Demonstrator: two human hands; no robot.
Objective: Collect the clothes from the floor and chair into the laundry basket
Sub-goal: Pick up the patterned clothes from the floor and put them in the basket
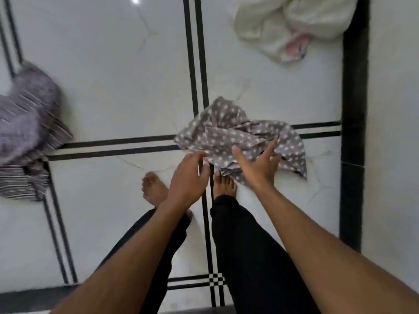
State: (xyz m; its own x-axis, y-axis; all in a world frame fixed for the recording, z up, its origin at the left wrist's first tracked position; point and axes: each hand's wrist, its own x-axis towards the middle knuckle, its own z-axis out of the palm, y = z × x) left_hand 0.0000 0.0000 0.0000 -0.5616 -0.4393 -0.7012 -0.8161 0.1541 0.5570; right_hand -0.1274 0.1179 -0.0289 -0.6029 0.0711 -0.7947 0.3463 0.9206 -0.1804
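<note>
Head view: we reach for the star-print cloth (235,134), crumpled on the floor (113,87) just ahead of our feet. Left hand (189,175) and right hand (258,165) hover spread, gripping nothing. Next: close both hands on it.

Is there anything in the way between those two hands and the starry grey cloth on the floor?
Nothing visible. The left hand and right hand are open right over the near edge of the star-print cloth, with no object between. Only the person's right foot sits beside that edge.
</note>
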